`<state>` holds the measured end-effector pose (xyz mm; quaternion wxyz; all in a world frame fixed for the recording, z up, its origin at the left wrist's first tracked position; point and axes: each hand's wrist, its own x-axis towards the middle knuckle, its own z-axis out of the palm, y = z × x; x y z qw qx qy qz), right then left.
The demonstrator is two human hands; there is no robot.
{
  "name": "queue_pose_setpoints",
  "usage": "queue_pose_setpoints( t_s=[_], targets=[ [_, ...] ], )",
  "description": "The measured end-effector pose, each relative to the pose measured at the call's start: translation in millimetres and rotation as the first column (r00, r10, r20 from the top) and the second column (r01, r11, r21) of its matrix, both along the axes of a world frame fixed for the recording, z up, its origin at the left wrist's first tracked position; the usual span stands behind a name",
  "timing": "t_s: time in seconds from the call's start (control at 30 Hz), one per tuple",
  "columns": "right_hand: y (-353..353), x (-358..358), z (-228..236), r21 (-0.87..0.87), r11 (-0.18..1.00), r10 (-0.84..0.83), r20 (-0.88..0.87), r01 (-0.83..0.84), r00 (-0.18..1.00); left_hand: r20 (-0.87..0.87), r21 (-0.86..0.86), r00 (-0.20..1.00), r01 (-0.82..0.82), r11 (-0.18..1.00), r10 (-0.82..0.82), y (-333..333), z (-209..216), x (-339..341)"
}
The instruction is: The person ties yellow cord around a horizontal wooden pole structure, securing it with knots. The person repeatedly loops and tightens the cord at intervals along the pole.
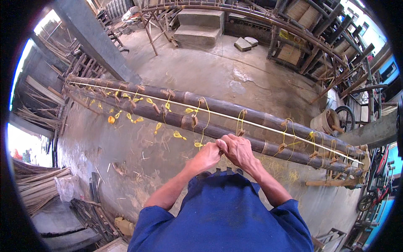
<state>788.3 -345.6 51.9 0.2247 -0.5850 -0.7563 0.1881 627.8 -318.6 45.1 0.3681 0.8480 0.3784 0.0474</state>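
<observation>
My left hand (208, 156) and my right hand (238, 149) meet in front of my body, fingers closed and pressed together. What they pinch is too small or hidden to make out. Just beyond them runs the nearer dark bamboo pole (210, 130), and behind it the farther bamboo pole (252, 113). A pale thin strip (222, 114) stretches lengthwise between the poles. Short wooden pegs stick out of both poles, with yellow strings (208, 110) looped over them. Several small bundles of yellow string (179, 135) hang along the left part; one string hangs down close to my left hand.
Loose yellow string (279, 168) lies on the concrete floor to the right. Bamboo strips (44, 185) are piled at the left. A concrete pillar (90, 38), concrete steps (199, 27) and a stack of wooden frames (294, 48) stand farther back. A bucket (325, 122) sits at the right.
</observation>
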Motion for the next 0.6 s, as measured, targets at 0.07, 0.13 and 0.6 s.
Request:
queue_pose_setpoints(
  t_s=[0.07, 0.13, 0.6],
  targets=[
    [2.9, -4.2, -15.8, 0.019, 1.000, -0.004, -0.044, 0.005, 0.999, -0.064, 0.009, 0.998, -0.024, 1.000, 0.024, -4.7, 0.9, -4.0],
    [5.0, -8.7, -28.0, 0.061, 0.998, 0.005, -0.137, 0.004, 0.991, 0.050, -0.045, 0.987, -0.148, 0.988, 0.151, -12.7, 9.1, -8.5],
    [88.5, -57.9, -60.6, 0.092, 0.991, -0.045, -0.440, 0.094, 0.897, 0.119, 0.104, 0.936, -0.345, 0.933, 0.332, -38.8, -69.1, -44.7]
  ],
)
